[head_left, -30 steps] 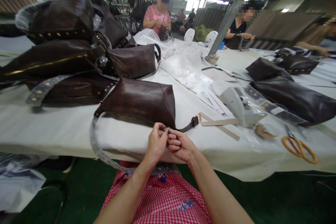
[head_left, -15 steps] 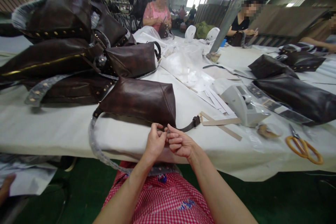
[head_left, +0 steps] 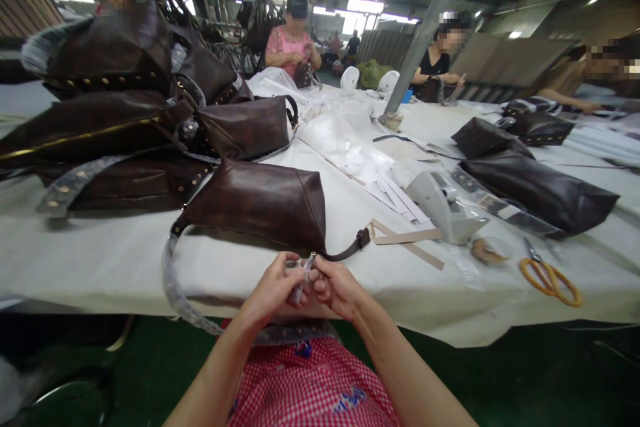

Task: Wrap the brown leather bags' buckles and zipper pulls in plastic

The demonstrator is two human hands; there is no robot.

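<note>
A dark brown leather bag lies on its side near the table's front edge. One strap, wrapped in clear plastic, loops down from its left end over the edge to my lap. Just below the bag's right corner, my left hand and my right hand meet, fingers closed. Between their fingertips is a crumpled bit of clear plastic film; what it covers is hidden by the fingers. A short bare strap with a buckle runs right from that corner.
Brown bags are piled at left, others lie at right. Right of my hands are beige strips, a white tape dispenser, a tape roll and orange-handled scissors. Co-workers sit across the table beyond a grey post.
My hands have shifted slightly left and down in view, and plastic film now shows between them. A hand with a white sheet, seen at lower left half a second ago, is gone.
</note>
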